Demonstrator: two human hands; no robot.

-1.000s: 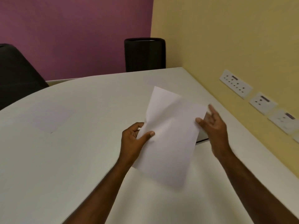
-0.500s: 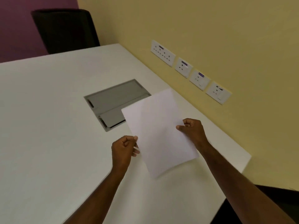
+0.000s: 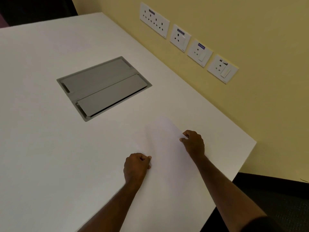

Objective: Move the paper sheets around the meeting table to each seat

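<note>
**Sheet held low over tabletop corner, both hands on its edges**

Landmark: grey cable hatch (image 3: pixel 103 87) set flush in the white tabletop (image 3: pixel 41 131).

- Paper sheet (image 3: pixel 164 148): white, faint against the surface, on the near side of the hatch, toward the tabletop's wall-side corner. Whether it lies flat on the tabletop or sits just above it cannot be told.
- Left hand (image 3: pixel 136 166): grip closed on the sheet's left edge, fingers curled, thumb on top.
- Right hand (image 3: pixel 194 142): grip pinched on the sheet's right edge, farther from the viewer than the left hand.
- Wall sockets (image 3: pixel 188 41): row of four white plates on the yellow wall, beyond and right of the hatch.
</note>
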